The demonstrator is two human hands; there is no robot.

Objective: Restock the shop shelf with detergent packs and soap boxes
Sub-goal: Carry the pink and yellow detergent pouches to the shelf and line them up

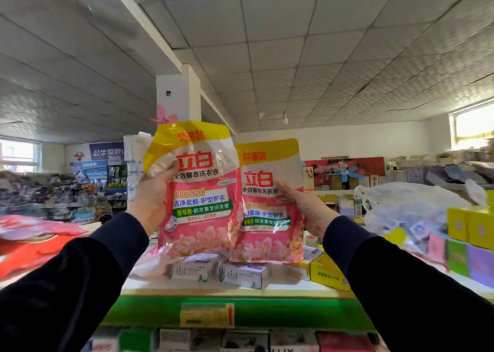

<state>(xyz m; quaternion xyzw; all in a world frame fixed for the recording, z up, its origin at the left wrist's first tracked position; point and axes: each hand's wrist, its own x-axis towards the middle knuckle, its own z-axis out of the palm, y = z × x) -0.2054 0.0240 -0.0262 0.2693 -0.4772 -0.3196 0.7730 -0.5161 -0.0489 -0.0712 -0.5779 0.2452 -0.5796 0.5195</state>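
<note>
I hold two pink and yellow detergent packs upright over the top shelf (240, 287). My left hand (152, 194) grips the left detergent pack (199, 191) by its left edge, thumb across the upper corner. The right detergent pack (267, 210) stands slightly behind and lower, with my right hand (307, 207) closed on its right edge. Both packs' bottoms rest on or hang just over several white soap boxes (244, 274) lying on the shelf top. A yellow soap box (327, 274) lies to the right of them.
A green shelf edge with a yellow price label (207, 314) runs below, with boxed goods on the shelf underneath. Red and pink packs (32, 234) lie at left. A clear plastic bag (406, 212) and stacked yellow, green and purple boxes (470, 242) stand at right.
</note>
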